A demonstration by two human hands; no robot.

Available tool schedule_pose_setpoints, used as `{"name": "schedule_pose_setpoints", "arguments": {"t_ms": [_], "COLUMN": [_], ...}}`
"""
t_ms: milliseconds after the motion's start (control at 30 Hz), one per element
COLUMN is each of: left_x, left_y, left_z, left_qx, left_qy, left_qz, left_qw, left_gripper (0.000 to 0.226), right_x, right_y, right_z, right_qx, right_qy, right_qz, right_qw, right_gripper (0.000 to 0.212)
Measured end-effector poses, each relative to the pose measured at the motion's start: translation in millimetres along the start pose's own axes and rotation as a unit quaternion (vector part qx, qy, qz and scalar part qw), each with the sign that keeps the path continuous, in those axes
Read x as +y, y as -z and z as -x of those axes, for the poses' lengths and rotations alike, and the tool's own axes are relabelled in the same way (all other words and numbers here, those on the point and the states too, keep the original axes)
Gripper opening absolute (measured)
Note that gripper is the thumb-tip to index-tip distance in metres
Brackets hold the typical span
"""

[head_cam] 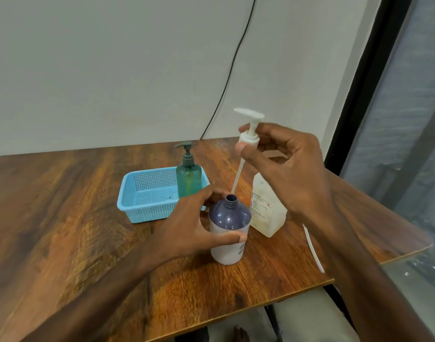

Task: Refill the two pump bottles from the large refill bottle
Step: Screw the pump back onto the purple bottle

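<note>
- My left hand (196, 225) grips the purple bottle (227, 233) round its shoulder, thumb across the front and fingers curled round the far side. The bottle stands upright on the table (63, 206) with its neck open.
- My right hand (283, 164) pinches the white pump (248, 137) by its collar between thumb and fingertips. It holds the pump in the air above and a little behind the purple bottle.
- The pump's tube (237, 174) slants down from the collar. Its tip is just beside the rim of the open neck, and it does not look to be inside.
- The refill bottle (266, 208), pale and cloudy with a printed label, stands just to the right of the purple bottle. My right hand and wrist cover its top, so I cannot tell whether it is capped.
- The green pump bottle (188, 178) stands upright in the right back corner of the blue basket (147, 193), its pump on. My left hand overlaps the basket's near right corner.
- A loose tube (312, 248), white, lies on the table to the right, partly under my right forearm.
- A black cable (233, 65) runs down the wall (112, 70) to the table's back edge.
- A dark-framed window (409, 144) borders the table on the right.
</note>
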State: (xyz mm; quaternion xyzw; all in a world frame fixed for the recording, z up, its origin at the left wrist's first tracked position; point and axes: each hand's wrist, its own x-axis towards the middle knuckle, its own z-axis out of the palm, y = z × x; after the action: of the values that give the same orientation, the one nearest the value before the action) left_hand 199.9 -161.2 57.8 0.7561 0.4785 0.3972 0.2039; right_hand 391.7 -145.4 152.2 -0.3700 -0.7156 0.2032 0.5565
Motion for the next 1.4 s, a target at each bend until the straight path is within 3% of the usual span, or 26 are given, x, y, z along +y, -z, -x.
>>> {"name": "schedule_pose_setpoints", "arguments": {"t_ms": [233, 800, 967, 1400], "left_x": [-1, 0, -2, -8], "left_y": [0, -2, -4, -10], "left_z": [1, 1, 3, 7], "left_qx": [0.001, 0.003, 0.010, 0.028], "left_qy": [-0.003, -0.018, -0.031, -0.022], "left_qz": [0.008, 0.030, 0.034, 0.057], "left_qw": [1.000, 0.999, 0.999, 0.998], "left_gripper": [0.069, 0.071, 0.070, 0.074], "right_x": [-15, 26, 28, 32], "right_y": [7, -15, -21, -29], "right_z": [-13, 34, 47, 54], "right_qx": [0.005, -0.096, -0.066, -0.058], "right_qy": [0.036, -0.058, -0.059, -0.059], "right_qz": [-0.003, 0.081, 0.084, 0.114], "right_qw": [0.999, 0.990, 0.992, 0.990], "right_gripper": [0.033, 0.025, 0.045, 0.046]}}
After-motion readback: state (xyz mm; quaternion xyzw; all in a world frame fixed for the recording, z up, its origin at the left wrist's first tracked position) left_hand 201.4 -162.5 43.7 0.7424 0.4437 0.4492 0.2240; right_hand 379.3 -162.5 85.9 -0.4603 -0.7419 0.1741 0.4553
